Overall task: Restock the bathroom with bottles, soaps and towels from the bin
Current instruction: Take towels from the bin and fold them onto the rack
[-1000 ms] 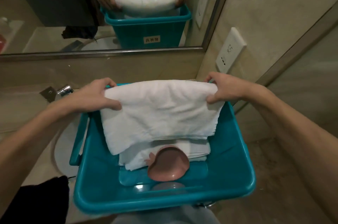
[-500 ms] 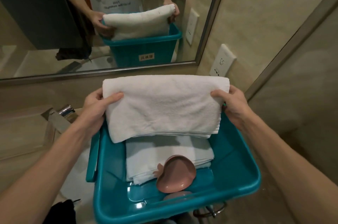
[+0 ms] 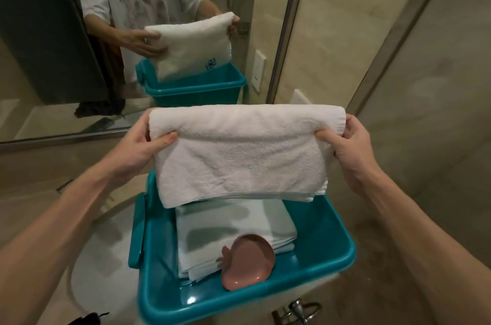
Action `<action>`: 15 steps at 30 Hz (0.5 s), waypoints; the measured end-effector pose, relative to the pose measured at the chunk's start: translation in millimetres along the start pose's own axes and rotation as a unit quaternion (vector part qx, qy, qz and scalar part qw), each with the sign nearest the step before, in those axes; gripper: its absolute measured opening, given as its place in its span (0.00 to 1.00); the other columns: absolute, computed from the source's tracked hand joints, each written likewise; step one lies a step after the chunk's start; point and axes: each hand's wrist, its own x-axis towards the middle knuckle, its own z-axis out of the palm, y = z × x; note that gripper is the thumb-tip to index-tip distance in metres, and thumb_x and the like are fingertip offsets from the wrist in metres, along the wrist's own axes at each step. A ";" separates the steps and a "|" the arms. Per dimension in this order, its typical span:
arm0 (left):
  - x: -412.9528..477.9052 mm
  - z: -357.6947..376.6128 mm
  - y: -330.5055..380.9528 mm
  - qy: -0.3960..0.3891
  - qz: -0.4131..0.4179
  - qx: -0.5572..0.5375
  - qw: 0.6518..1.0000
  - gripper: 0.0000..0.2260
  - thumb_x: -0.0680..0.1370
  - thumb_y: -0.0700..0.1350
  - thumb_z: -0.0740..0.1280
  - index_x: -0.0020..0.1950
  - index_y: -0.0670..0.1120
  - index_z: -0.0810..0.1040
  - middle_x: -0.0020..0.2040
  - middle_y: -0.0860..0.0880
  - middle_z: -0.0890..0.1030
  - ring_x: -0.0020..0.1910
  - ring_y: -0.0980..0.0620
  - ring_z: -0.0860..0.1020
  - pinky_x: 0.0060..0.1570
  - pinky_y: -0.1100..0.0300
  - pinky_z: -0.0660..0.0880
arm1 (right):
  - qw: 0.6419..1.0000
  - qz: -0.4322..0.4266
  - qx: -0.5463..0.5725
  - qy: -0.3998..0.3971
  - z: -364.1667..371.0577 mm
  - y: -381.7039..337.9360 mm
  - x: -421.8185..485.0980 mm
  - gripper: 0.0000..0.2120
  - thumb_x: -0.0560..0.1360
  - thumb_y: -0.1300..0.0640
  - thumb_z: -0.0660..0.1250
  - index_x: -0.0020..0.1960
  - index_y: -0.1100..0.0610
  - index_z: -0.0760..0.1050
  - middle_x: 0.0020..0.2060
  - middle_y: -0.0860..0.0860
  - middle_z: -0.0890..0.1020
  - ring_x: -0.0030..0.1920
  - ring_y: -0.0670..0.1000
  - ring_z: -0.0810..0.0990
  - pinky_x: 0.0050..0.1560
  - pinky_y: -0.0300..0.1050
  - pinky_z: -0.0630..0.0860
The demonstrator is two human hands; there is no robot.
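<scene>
- Step in hand: lifting the white towel [image 3: 239, 157] out of the teal bin [image 3: 332, 239]; towel held above the bin, lower edge hanging over the stack of folded towels [image 3: 233, 229] inside.
- Grip: left hand [image 3: 143, 138] pinching the left top corner, right hand [image 3: 350, 154] the right; thumbs in front.
- Pink dish [image 3: 249, 263] leaning on the stack.
- Next move, as judged: carrying clear of the rim, fold kept intact.
- Writing: none legible; small blue emblem [image 3: 211, 63] on the towel, visible only in the mirror [image 3: 39, 59].
</scene>
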 end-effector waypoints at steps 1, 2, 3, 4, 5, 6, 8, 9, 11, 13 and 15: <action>-3.1 1.9 6.1 0.000 0.010 -0.006 1.000 0.23 0.71 0.42 0.70 0.65 0.55 0.73 0.57 0.52 0.82 0.57 0.51 0.82 0.48 0.61 0.82 | 1.000 -0.010 0.002 0.001 -3.7 -7.9 -4.7 0.22 0.72 0.68 0.73 0.63 0.60 0.72 0.48 0.48 0.86 0.48 0.48 0.86 0.48 0.44 0.83; -7.3 4.4 12.9 0.006 0.022 -0.012 1.000 0.25 0.70 0.43 0.73 0.66 0.53 0.73 0.56 0.52 0.82 0.57 0.51 0.82 0.49 0.61 0.82 | 1.000 -0.020 0.002 0.002 -7.6 -15.2 -10.2 0.22 0.71 0.69 0.73 0.63 0.60 0.72 0.48 0.49 0.86 0.47 0.48 0.85 0.46 0.44 0.83; -11.4 6.8 18.9 0.015 0.034 -0.016 0.999 0.29 0.68 0.46 0.76 0.67 0.50 0.72 0.56 0.52 0.83 0.57 0.51 0.82 0.49 0.60 0.82 | 1.000 -0.030 0.002 0.003 -11.4 -22.3 -16.6 0.22 0.71 0.69 0.73 0.63 0.60 0.72 0.49 0.49 0.86 0.47 0.47 0.85 0.45 0.43 0.82; -15.8 9.3 25.5 0.026 0.046 -0.018 0.998 0.34 0.66 0.48 0.79 0.69 0.47 0.72 0.56 0.51 0.83 0.57 0.51 0.83 0.50 0.59 0.82 | 0.999 -0.040 0.002 0.005 -15.5 -28.9 -23.5 0.22 0.71 0.69 0.73 0.63 0.60 0.72 0.49 0.50 0.85 0.47 0.47 0.85 0.44 0.42 0.82; -21.0 12.0 32.1 0.036 0.056 -0.018 0.998 0.36 0.65 0.48 0.80 0.70 0.45 0.72 0.56 0.50 0.84 0.57 0.50 0.83 0.50 0.59 0.82 | 0.999 -0.050 0.003 0.007 -19.6 -35.2 -30.5 0.22 0.71 0.69 0.73 0.63 0.60 0.72 0.50 0.51 0.85 0.47 0.47 0.85 0.44 0.42 0.81; -27.4 15.3 39.0 0.042 0.063 -0.017 0.997 0.34 0.66 0.46 0.78 0.70 0.43 0.72 0.56 0.49 0.84 0.57 0.49 0.83 0.50 0.59 0.83 | 0.998 -0.058 0.003 0.008 -24.0 -41.1 -37.8 0.22 0.70 0.69 0.73 0.62 0.60 0.73 0.51 0.51 0.85 0.47 0.48 0.85 0.44 0.42 0.81; -42.3 21.9 50.3 0.049 0.075 -0.017 0.996 0.29 0.68 0.42 0.74 0.69 0.41 0.74 0.53 0.49 0.86 0.56 0.47 0.83 0.48 0.59 0.83 | 0.997 -0.071 0.009 0.013 -34.5 -52.7 -55.7 0.22 0.70 0.68 0.73 0.62 0.59 0.73 0.52 0.53 0.84 0.48 0.49 0.84 0.45 0.43 0.81; -48.2 24.4 55.2 0.051 0.077 -0.013 0.996 0.27 0.67 0.43 0.75 0.66 0.42 0.77 0.52 0.49 0.86 0.56 0.46 0.83 0.48 0.59 0.83 | 0.997 -0.077 0.012 0.014 -38.5 -57.2 -63.2 0.22 0.71 0.68 0.73 0.62 0.59 0.73 0.53 0.54 0.84 0.48 0.49 0.84 0.46 0.45 0.81; -62.7 27.8 65.6 0.056 0.087 0.002 0.995 0.26 0.65 0.47 0.77 0.62 0.44 0.80 0.54 0.47 0.86 0.57 0.44 0.83 0.50 0.55 0.83 | 0.996 -0.089 0.020 0.018 -46.3 -66.8 -81.7 0.22 0.71 0.67 0.74 0.63 0.59 0.72 0.54 0.55 0.83 0.50 0.51 0.84 0.49 0.47 0.81; -80.5 33.4 76.0 0.055 0.098 0.013 0.994 0.25 0.67 0.48 0.76 0.63 0.47 0.80 0.59 0.46 0.84 0.58 0.44 0.83 0.55 0.49 0.82 | 0.995 -0.092 0.031 0.019 -54.3 -75.0 -101.9 0.24 0.72 0.64 0.75 0.65 0.59 0.71 0.55 0.55 0.83 0.52 0.53 0.84 0.51 0.49 0.82; -99.5 39.9 85.4 0.057 0.111 0.017 0.992 0.25 0.70 0.47 0.75 0.66 0.47 0.77 0.62 0.45 0.81 0.59 0.44 0.82 0.57 0.46 0.80 | 0.995 -0.089 0.041 0.025 -60.4 -81.3 -119.6 0.26 0.72 0.63 0.75 0.67 0.59 0.70 0.56 0.55 0.82 0.54 0.54 0.84 0.53 0.51 0.83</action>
